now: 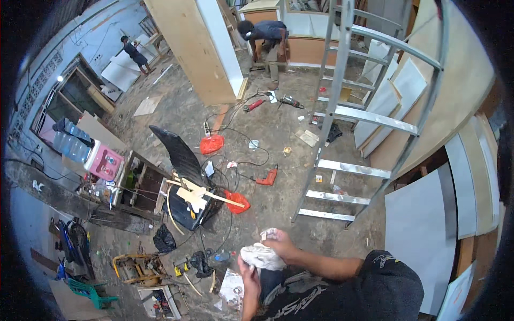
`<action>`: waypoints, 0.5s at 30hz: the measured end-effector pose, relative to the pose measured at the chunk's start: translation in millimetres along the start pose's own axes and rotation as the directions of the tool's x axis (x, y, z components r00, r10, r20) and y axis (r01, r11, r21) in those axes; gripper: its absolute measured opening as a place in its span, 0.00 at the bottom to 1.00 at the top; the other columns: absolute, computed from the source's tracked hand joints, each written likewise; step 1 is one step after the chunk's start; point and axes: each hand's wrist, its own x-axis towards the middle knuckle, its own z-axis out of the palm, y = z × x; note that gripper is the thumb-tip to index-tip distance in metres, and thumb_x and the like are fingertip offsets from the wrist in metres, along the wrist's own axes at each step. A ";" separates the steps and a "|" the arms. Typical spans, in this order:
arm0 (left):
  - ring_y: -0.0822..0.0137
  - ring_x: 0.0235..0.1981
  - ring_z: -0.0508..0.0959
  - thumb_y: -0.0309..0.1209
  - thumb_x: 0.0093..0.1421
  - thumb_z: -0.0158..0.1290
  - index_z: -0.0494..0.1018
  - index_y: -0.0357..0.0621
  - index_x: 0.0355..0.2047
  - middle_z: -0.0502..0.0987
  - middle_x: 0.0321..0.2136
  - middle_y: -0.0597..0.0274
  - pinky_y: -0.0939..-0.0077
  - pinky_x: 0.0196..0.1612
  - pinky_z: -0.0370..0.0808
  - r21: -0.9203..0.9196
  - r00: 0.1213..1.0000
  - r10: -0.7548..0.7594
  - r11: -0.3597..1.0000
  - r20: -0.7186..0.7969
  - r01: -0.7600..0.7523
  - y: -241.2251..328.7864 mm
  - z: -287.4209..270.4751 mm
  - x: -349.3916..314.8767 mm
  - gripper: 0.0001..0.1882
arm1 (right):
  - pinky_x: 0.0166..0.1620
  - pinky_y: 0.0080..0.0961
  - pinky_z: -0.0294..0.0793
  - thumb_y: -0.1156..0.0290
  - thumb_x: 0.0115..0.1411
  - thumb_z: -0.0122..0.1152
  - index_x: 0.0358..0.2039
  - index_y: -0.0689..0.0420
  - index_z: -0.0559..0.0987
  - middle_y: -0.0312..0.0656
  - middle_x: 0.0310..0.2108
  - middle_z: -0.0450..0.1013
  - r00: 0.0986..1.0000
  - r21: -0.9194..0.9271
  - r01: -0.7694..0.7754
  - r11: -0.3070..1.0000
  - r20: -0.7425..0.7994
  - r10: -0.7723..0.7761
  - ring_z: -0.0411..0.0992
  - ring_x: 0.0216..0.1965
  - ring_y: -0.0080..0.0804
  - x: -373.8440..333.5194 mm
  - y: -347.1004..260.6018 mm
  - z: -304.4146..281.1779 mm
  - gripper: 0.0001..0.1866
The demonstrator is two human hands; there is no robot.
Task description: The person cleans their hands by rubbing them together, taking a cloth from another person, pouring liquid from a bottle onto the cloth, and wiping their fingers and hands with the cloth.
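Note:
In front of my dark shirt I hold a crumpled white cloth (263,259) with both hands. My right hand (280,244) grips its upper part, the fingers closed and a bit of white showing above them. My left hand (249,277) closes on the cloth's lower left side, fingers partly hidden. Below, beside my left forearm, a white board (231,288) with small items lies on the floor. A black plastic bag (201,264) sits just left of it.
An aluminium stepladder (345,168) stands at right, near leaning white panels (420,235). A red drill (266,176), cables and red bags (235,202) lie on the floor ahead. A black chair (179,155) holds wood strips. Two people work farther off, one bending (267,35).

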 end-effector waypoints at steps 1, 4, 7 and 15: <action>0.55 0.60 0.61 0.39 0.49 0.54 0.49 0.39 0.63 0.61 0.58 0.51 0.62 0.63 0.54 0.048 0.998 0.012 0.999 -0.055 -0.009 1.7 9.9 8.4 0.43 | 0.39 0.22 0.74 0.79 0.52 0.62 0.40 0.61 0.75 0.38 0.34 0.75 0.995 -0.057 0.098 0.994 -0.006 -0.098 0.74 0.35 0.24 11.0 -5.1 4.0 0.13; 0.61 0.57 0.64 0.45 0.51 0.57 0.48 0.42 0.64 0.61 0.57 0.54 0.65 0.59 0.61 0.263 0.998 0.056 0.963 0.024 -0.061 14.5 23.2 58.8 0.45 | 0.38 0.20 0.73 0.76 0.53 0.64 0.36 0.60 0.76 0.35 0.32 0.75 0.993 -0.166 0.120 0.979 0.025 -0.117 0.72 0.33 0.20 36.8 -29.8 23.0 0.10; 0.70 0.46 0.68 0.42 0.53 0.59 0.58 0.43 0.55 0.65 0.47 0.63 0.76 0.49 0.66 0.370 0.976 0.215 0.910 -0.039 -0.186 -2.0 16.8 129.5 0.34 | 0.36 0.19 0.72 0.72 0.54 0.66 0.32 0.60 0.78 0.32 0.28 0.75 0.995 -0.322 0.104 0.941 0.024 -0.101 0.71 0.31 0.16 60.3 -58.7 46.7 0.07; 0.80 0.29 0.63 0.37 0.53 0.60 0.65 0.43 0.49 0.66 0.31 0.74 0.85 0.33 0.62 0.309 0.974 0.215 0.933 -0.070 -0.184 49.0 -8.8 221.2 0.25 | 0.33 0.16 0.72 0.73 0.55 0.65 0.32 0.60 0.79 0.34 0.28 0.76 0.997 -0.324 0.043 0.945 -0.044 -0.061 0.72 0.29 0.16 146.8 -94.2 57.6 0.06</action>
